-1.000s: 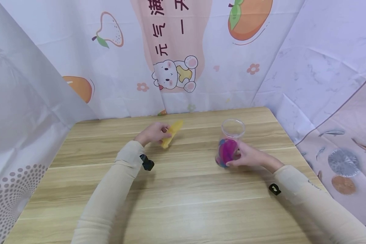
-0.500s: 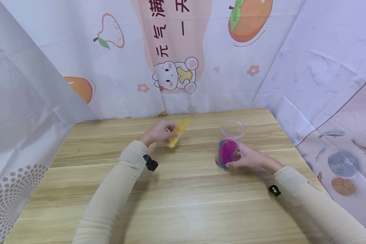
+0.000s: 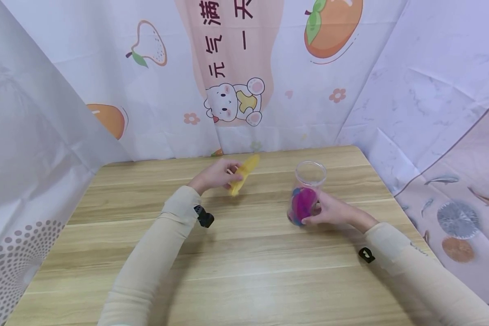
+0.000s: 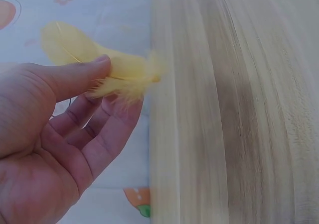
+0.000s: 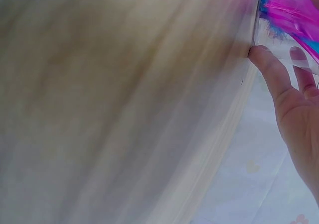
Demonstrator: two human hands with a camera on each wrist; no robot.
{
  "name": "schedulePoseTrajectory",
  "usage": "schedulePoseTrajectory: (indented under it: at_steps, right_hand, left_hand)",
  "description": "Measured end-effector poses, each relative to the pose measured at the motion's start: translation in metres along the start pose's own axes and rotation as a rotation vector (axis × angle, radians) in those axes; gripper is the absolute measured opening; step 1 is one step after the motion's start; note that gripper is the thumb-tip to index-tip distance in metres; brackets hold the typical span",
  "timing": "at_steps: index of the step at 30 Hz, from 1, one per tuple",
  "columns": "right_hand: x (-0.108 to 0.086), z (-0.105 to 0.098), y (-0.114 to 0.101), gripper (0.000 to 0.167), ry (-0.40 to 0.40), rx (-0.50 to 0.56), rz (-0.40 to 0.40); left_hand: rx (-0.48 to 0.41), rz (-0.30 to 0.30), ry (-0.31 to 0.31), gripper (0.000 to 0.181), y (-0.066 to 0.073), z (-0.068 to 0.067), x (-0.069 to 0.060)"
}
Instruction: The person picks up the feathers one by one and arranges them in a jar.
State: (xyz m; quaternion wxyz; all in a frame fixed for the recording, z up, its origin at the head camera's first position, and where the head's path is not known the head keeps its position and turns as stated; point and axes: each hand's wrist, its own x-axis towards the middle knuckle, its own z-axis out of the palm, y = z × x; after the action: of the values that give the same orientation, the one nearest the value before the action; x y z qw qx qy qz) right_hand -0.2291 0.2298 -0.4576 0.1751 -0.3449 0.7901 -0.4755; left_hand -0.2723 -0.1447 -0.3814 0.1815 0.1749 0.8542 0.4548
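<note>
In the head view my left hand (image 3: 218,175) pinches a yellow feather (image 3: 246,170) above the far middle of the table. Close up in the left wrist view, thumb and fingers hold the feather (image 4: 127,65) near its fluffy quill end. To the right stands a clear plastic cup (image 3: 310,183), upright on the wood. Magenta and blue feathers (image 3: 303,203) fill its lower part. My right hand (image 3: 332,209) grips the cup low on its right side. In the right wrist view only part of the magenta and blue feathers (image 5: 294,15) shows, at the top right corner.
A light wooden table (image 3: 244,271) spreads beneath both arms. Behind it hangs a printed curtain (image 3: 155,108), with further cloth (image 3: 440,136) along the right side. Small black devices sit at both wrists.
My left hand has carried the yellow feather to the right, closer to the cup, and slightly away from me. The right hand and the cup stay in place.
</note>
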Motion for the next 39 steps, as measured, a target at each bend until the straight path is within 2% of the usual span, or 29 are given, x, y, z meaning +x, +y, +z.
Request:
schedulePoseTrajectory:
  at_steps: [11, 21, 29, 39]
  right_hand:
    - [-0.001, 0.000, -0.001, 0.087, 0.003, -0.015, 0.023]
    - [-0.001, 0.000, 0.000, 0.087, 0.000, -0.001, 0.012]
    - [-0.003, 0.000, 0.001, 0.086, -0.009, 0.005, 0.002]
    - [0.000, 0.000, 0.002, 0.083, -0.005, -0.031, 0.001]
  left_hand:
    - [-0.029, 0.014, 0.010, 0.038, 0.006, 0.002, 0.001]
    - [-0.050, 0.013, 0.022, 0.040, 0.005, 0.001, 0.005]
    - [-0.086, 0.015, -0.002, 0.042, 0.008, 0.002, 0.002]
    - [-0.150, 0.054, -0.026, 0.041, 0.015, 0.001, 0.002]
